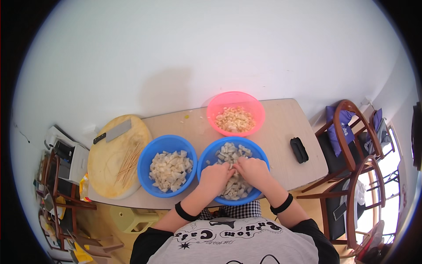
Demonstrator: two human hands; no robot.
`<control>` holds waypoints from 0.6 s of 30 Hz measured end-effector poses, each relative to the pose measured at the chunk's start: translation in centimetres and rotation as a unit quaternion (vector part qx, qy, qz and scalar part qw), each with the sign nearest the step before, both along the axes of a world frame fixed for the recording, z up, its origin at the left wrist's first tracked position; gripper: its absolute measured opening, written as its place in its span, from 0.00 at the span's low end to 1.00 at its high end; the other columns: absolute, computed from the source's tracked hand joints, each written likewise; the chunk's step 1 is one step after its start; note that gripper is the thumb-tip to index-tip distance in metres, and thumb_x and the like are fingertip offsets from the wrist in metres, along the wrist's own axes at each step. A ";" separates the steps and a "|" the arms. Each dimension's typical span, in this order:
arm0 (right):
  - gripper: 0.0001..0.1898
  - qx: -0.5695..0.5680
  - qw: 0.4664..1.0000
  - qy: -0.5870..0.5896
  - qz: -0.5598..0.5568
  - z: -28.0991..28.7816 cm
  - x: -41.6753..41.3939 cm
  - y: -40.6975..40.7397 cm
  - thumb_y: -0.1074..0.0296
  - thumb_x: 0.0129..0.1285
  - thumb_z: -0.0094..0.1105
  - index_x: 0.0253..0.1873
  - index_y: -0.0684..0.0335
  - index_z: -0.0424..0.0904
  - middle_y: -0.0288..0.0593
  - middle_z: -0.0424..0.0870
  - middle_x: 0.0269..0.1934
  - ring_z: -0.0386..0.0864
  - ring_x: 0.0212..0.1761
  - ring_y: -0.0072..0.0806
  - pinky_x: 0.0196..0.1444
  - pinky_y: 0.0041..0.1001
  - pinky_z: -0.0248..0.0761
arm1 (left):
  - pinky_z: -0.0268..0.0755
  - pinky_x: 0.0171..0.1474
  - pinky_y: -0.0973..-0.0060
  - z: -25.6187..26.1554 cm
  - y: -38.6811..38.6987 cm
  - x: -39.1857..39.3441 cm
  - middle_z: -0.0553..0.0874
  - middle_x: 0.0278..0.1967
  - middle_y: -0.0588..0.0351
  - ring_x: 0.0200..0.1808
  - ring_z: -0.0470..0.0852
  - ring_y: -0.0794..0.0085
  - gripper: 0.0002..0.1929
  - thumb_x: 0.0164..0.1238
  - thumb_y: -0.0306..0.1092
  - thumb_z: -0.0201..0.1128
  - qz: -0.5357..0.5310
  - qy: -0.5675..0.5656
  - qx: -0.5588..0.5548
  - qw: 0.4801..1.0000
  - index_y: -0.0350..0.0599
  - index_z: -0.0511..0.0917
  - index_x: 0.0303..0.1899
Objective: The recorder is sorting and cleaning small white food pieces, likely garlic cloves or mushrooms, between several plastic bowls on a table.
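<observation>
Both hands are over the right blue plastic bowl (205, 153), which holds many greyish-white cut food chunks (232, 193). My left hand (213, 177) comes in from the left with its fingers bent inward. Opposite it, my right hand (254, 171) reaches in, and the fingertips of the two hands meet just above the chunks. Whether a small piece sits between the fingertips is hidden by the fingers. Close on the left stands a second blue plastic bowl (143, 165) with paler cut chunks (170, 170).
Behind is a pink bowl (237, 98) of small pale-orange pieces (234, 120). A round chopping board (102, 165) at left bears a cleaver (118, 131) and thin wooden skewers (128, 161). A black case (299, 150) lies at right on the table (280, 122). Wooden chairs (346, 132) stand beyond.
</observation>
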State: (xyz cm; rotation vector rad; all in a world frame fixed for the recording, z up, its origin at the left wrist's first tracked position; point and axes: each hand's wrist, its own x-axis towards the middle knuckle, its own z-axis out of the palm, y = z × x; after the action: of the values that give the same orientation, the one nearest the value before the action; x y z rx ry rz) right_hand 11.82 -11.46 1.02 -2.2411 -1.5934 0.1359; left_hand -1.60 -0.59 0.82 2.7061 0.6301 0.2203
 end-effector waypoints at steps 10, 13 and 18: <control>0.17 0.023 0.999 0.003 -0.028 0.3 -0.1 0.2 0.58 0.73 0.48 0.34 0.63 0.79 0.53 0.83 0.23 0.84 0.26 0.48 0.31 0.44 0.77 | 0.79 0.36 0.55 -1.1 0.2 0.0 0.84 0.37 0.39 0.34 0.86 0.47 0.11 0.74 0.38 0.55 0.017 -0.021 0.012 1.000 0.39 0.73 0.45; 0.11 0.031 0.999 0.020 0.024 -1.1 0.6 0.3 0.65 0.70 0.48 0.44 0.66 0.77 0.55 0.85 0.28 0.85 0.29 0.50 0.32 0.46 0.78 | 0.79 0.37 0.55 -1.6 0.4 -0.2 0.83 0.42 0.36 0.38 0.86 0.46 0.09 0.73 0.33 0.55 0.015 -0.069 -0.003 0.998 0.39 0.71 0.47; 0.16 0.010 0.998 0.052 0.034 -0.3 0.2 0.2 0.70 0.67 0.49 0.57 0.68 0.71 0.56 0.86 0.32 0.85 0.32 0.52 0.33 0.46 0.78 | 0.79 0.35 0.57 -1.0 0.2 -0.3 0.85 0.34 0.39 0.34 0.86 0.46 0.07 0.70 0.29 0.55 0.025 -0.064 -0.001 0.998 0.38 0.71 0.44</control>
State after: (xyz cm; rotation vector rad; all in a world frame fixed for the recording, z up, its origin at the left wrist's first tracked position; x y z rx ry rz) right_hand 11.97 -11.25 0.67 -2.1296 -1.6099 0.2507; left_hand -1.88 -0.34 -0.16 2.6515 0.6593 0.4022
